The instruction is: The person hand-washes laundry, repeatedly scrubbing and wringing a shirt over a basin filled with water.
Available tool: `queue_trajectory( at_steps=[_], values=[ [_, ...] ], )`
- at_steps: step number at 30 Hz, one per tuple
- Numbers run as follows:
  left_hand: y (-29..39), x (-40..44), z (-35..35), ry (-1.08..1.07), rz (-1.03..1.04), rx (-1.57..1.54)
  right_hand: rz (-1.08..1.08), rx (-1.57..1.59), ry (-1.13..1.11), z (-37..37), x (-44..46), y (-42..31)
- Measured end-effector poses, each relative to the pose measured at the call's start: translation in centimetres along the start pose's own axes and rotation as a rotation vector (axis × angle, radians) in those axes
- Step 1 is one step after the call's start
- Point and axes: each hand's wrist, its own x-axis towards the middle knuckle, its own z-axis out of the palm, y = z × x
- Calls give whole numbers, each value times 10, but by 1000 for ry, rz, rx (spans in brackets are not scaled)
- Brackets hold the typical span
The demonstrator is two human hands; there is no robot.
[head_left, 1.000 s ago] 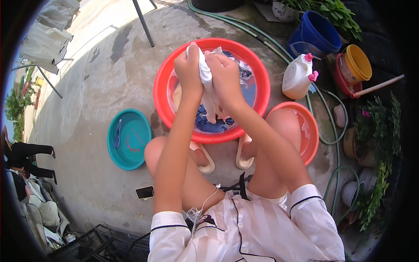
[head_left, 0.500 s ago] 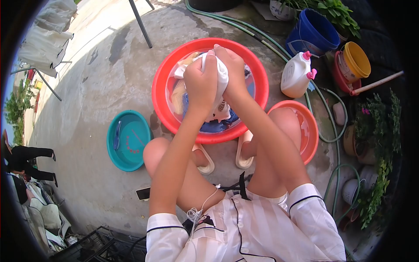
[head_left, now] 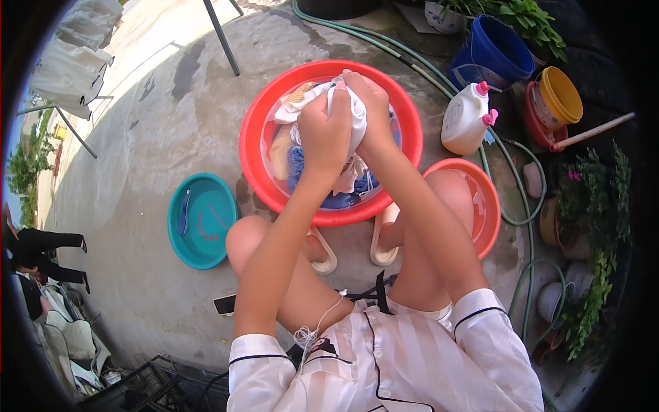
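Left hand (head_left: 322,137): white cloth (head_left: 357,123) is gripped, fist closed.
Right hand (head_left: 374,113): same cloth is clasped.
Red tub (head_left: 250,142): cloth is held over laundry (head_left: 281,152).

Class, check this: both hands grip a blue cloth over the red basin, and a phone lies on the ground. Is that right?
Not quite: the cloth is white, not blue, as the head view shows. The left hand and right hand grip it over the red basin; the phone lies on the ground.

White cloth (head_left: 357,125), bunched and creased, gripped between left hand (head_left: 324,136) and right hand (head_left: 374,113), dark-printed end hanging below them
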Motion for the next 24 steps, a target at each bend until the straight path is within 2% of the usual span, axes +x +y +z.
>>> queue_trajectory(
  at_steps=[4,8,11,14,15,18,22,24],
  values=[
    [-2,13,-12,12,-112,-28,-25,-87,-14,8,-11,6],
    [-23,39,-26,119,-200,-172,-96,-432,-79,20,-28,12],
    [-26,38,-24,119,-226,-233,-78,-320,-27,20,-22,18],
    [-11,25,-13,37,-177,-173,-70,-148,-17,7,0,18],
    [-1,17,-10,19,-149,-36,-63,-76,-18,3,5,16],
    [14,-3,-2,-7,2,31,-37,-116,38,1,9,3],
    [0,10,-14,4,-79,-5,-92,-122,-17,7,-6,8],
    [-10,25,-24,80,-129,-130,-105,-247,-43,16,-18,11]
  ],
)
